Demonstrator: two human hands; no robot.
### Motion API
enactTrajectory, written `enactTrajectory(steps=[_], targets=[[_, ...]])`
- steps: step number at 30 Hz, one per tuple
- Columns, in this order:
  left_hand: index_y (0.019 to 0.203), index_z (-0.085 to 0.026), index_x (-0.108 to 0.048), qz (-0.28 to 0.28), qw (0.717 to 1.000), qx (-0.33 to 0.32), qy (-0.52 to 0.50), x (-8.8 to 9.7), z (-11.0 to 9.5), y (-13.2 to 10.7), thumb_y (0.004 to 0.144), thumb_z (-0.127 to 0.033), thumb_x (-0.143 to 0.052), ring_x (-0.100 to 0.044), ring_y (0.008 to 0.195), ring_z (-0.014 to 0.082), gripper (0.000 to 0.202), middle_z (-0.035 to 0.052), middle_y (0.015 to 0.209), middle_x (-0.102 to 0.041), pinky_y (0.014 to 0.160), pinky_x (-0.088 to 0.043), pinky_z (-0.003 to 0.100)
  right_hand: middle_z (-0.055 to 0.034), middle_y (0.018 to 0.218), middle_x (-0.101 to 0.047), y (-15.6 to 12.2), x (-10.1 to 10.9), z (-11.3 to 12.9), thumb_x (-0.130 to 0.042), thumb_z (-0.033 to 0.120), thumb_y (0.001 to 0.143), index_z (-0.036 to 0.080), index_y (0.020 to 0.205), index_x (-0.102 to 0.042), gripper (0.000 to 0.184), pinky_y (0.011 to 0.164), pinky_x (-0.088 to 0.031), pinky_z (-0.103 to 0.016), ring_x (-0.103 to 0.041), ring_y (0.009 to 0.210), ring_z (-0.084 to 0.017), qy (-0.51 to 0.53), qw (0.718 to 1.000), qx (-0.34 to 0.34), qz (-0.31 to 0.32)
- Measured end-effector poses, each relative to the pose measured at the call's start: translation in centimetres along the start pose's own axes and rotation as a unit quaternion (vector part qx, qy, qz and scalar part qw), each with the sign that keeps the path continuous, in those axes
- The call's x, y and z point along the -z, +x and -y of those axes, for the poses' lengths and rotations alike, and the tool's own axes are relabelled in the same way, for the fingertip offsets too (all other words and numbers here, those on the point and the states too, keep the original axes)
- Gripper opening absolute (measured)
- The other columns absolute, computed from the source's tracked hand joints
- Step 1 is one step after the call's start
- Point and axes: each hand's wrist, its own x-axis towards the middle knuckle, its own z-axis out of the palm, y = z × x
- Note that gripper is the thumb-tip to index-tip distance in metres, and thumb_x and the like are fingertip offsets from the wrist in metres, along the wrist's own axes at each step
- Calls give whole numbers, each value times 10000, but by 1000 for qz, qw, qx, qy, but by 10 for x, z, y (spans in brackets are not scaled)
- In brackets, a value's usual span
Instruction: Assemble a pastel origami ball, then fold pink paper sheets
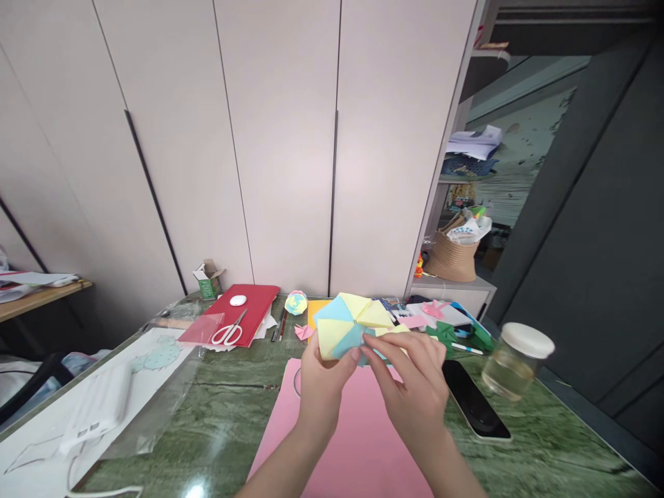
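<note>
The left hand [322,380] holds the folded paper [355,322] at its left side, and the right hand [415,370] pinches it low on the right. The folded paper is yellow and blue, and it is up in the air between the two hands. Below the grip is some pink paper [357,432]. Right of the grip is a black phone [476,401], then a jar [508,370]. Left of the grip and farther back, scissors [229,328] lie on a red folder [262,302].
</note>
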Motion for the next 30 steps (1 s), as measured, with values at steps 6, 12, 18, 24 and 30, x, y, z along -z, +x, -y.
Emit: enactTrajectory(steps=[6,12,18,24,30], targets=[[969,-161,-603,-62,994,-54,67,-5,-2,-2,625,-209,-738,-626,906,226,373,71,957,-685,780,-488,294,-13,726,-645,-1,2,-2,-643,91,757,215,839,-664,151,677,-356,-314,-570,705,-142,0,1000,8,12],[953,-162,-619,-89,992,-56,68,-10,-2,-4,589,-220,-749,-630,881,234,390,74,937,-692,762,-485,307,-27,756,-636,-2,1,-1,-606,95,779,200,839,-643,126,683,-362,-310,-577,723,-151,-15,1000,7,21],[938,-169,-616,-73,995,-51,50,-10,-1,-3,597,-213,-741,-621,920,244,366,69,933,-691,795,-479,324,-33,778,-626,-2,3,-5,-595,102,790,199,845,-635,118,685,-349,-318,-556,735,-157,-3,999,-8,45],[964,-168,-612,-42,997,-22,64,-3,-1,0,606,-157,-731,-615,934,246,377,74,979,-683,806,-478,328,-17,738,-631,0,4,-3,-618,106,782,208,827,-644,115,676,-337,-309,-548,707,-141,-8,1000,4,27],[936,-171,-634,-50,998,-18,45,-4,-3,0,587,-194,-743,-629,887,238,366,71,959,-690,779,-482,318,-30,778,-632,-2,3,-5,-594,107,797,197,830,-629,102,684,-342,-308,-554,727,-143,-21,999,0,42]])
